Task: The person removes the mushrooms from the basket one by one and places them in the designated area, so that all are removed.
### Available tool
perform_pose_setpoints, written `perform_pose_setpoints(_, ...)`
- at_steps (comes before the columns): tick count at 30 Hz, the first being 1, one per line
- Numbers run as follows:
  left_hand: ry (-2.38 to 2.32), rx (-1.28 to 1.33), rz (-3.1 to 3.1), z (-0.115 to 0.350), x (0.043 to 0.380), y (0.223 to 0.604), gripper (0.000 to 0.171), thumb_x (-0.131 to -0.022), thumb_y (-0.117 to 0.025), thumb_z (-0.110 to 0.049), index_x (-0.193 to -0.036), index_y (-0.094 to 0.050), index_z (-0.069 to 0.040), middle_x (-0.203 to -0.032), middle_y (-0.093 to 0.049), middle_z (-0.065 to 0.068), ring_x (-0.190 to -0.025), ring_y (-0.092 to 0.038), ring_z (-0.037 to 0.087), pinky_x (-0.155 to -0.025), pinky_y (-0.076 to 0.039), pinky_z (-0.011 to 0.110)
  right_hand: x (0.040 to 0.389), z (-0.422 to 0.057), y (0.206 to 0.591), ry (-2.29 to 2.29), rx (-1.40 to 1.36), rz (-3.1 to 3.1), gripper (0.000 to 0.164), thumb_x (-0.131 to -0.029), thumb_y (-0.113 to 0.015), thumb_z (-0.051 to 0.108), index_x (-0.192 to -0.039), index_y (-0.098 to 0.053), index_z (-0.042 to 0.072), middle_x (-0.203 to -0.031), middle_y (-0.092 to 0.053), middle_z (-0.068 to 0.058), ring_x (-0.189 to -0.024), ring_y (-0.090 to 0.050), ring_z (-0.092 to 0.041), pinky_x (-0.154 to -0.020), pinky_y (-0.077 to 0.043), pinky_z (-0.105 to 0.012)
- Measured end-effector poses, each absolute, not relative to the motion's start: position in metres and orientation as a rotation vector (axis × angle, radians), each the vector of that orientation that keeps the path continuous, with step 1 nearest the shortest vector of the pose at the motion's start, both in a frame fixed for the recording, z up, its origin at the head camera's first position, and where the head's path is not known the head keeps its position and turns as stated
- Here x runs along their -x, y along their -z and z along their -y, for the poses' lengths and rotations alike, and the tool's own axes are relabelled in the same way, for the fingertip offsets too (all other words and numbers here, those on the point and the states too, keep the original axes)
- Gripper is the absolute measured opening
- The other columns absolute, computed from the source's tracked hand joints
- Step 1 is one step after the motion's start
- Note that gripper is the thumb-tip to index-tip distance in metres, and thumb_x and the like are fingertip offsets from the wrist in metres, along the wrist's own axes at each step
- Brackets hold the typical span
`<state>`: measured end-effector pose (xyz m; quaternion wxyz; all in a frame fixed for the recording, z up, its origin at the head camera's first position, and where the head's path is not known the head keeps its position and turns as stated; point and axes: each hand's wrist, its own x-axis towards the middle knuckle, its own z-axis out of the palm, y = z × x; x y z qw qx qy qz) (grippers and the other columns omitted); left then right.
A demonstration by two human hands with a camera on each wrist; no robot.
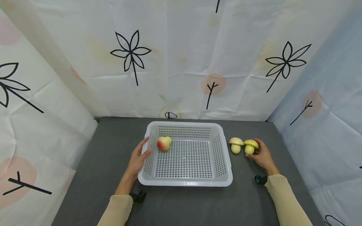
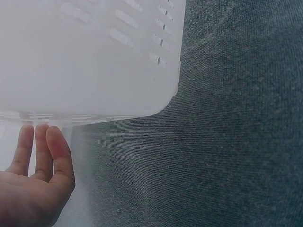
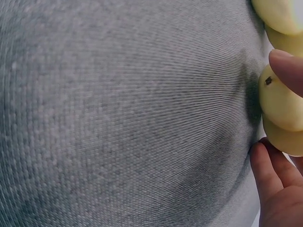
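A white plastic basket with slotted walls rests on the grey table. My left hand holds its left rim, thumb over the edge; in the left wrist view several fingertips meet the rim's outer side. To the right of the basket stand two toy mushrooms. My right hand grips the yellow-capped mushroom between thumb and fingers; it also shows in the right wrist view as a pale yellow mushroom. Close on its left stands the beige-capped mushroom, apart from my hand.
Inside the basket, near its left wall, lies a red-and-yellow fruit shape with a yellow-green end. The grey cloth-covered table extends around the basket. White printed curtains enclose the back and both sides.
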<state>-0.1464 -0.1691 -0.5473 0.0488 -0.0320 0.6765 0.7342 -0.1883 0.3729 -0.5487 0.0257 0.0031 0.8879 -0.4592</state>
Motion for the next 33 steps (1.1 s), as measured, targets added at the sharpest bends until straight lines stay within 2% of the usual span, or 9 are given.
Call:
perform_pose_setpoints(11, -2.235, 0.102, -2.061, 0.1688, 0.1461, 0.5462, 0.06, -0.104, -0.059, -0.016, -0.158, -0.036, -0.027, -0.162, -0.033, 0.002, -0.127, -0.05, 0.046, -0.092, -0.051, 0.056, 0.1889, -0.3727, 0.5492, 1.332, 0.007, -2.783, 0.095, -0.085, -0.076, -0.007, -0.155, -0.013, -0.012, -0.145, -0.033, -0.042, -0.125, -0.043, -0.059, -0.101, -0.037, -0.064)
perform_pose_setpoints(25, -2.248, 0.09, -2.059, 0.168, 0.1472, 0.5471, 0.06, -0.104, -0.057, -0.012, -0.159, -0.036, -0.026, -0.163, -0.032, 0.003, -0.129, -0.05, 0.046, -0.094, -0.049, 0.059, 0.1891, -0.373, 0.5442, 1.317, -0.021, -2.752, 0.1, -0.086, -0.078, -0.001, -0.156, -0.008, -0.012, -0.148, -0.027, -0.042, -0.126, -0.042, -0.06, -0.102, -0.037, -0.064)
perform_pose_setpoints(33, -2.229, 0.106, -2.074, 0.1683, 0.1471, 0.5476, 0.059, -0.104, -0.058, -0.015, -0.158, -0.037, -0.028, -0.162, -0.033, 0.003, -0.129, -0.051, 0.045, -0.094, -0.049, 0.058, 0.1888, -0.3756, 0.547, 1.354, -0.011, -2.754, 0.1, -0.086, -0.078, -0.001, -0.156, -0.008, -0.012, -0.15, -0.025, -0.042, -0.126, -0.041, -0.059, -0.102, -0.036, -0.064)
